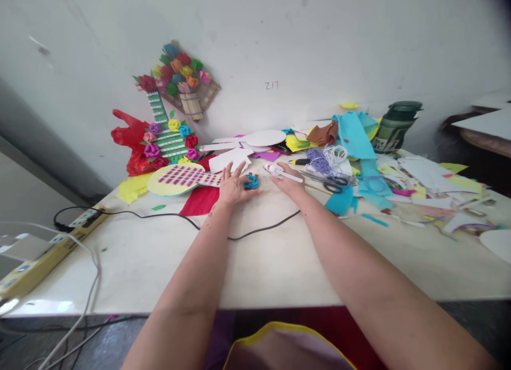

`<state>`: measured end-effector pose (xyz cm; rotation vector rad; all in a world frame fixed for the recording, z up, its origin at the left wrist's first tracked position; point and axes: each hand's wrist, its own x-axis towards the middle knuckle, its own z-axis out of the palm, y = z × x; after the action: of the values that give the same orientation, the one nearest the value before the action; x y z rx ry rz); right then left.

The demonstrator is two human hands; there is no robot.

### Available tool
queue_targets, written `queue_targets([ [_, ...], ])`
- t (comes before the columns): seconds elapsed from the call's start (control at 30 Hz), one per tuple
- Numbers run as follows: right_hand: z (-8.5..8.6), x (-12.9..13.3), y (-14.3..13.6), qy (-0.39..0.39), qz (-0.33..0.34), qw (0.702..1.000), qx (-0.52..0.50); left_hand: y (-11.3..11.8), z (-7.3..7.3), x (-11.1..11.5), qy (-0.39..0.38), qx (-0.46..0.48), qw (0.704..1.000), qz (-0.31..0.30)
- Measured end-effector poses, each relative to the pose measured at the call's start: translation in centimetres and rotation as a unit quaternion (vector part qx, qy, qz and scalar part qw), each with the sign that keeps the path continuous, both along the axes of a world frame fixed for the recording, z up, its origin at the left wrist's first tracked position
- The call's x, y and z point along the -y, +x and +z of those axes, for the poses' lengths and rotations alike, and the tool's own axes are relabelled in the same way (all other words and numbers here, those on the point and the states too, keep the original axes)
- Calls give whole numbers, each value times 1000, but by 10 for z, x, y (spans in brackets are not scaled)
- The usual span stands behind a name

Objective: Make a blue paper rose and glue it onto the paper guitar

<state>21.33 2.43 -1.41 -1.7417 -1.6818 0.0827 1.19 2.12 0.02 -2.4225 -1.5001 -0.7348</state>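
Cluttered table (271, 269); green bottle (395, 126) beside blue paper (352, 136).

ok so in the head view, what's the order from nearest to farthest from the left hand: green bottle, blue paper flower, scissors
1. Blue paper flower: right at the left hand, by its fingers.
2. Scissors: to the right, past the right hand.
3. Green bottle: farther right, toward the wall.

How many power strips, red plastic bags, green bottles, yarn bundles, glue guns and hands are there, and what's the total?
Power strip: 1
Red plastic bag: 1
Green bottle: 1
Purple yarn bundle and white yarn bundle: 2
Glue gun: 1
Left hand and right hand: 2
Total: 8
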Motion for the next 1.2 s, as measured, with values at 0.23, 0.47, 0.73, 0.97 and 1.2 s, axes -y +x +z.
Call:
queue_targets([
  [0.23,2,1,-2,-11,-5,1000,3,0,0,1,1,4,1000,2],
  [0.47,0,2,-1,0,11,1000,0,1,-1,1,3,7,1000,7],
  [0.73,-2,-1,-1,3,7,1000,-5,1,-2,0,-3,10,1000,11],
  [0.97,-1,0,0,6,-1,1000,0,2,-1,0,-5,18,1000,14],
  [1.2,8,3,-2,-18,-7,999,37,3,-3,0,1,20,1000,13],
])
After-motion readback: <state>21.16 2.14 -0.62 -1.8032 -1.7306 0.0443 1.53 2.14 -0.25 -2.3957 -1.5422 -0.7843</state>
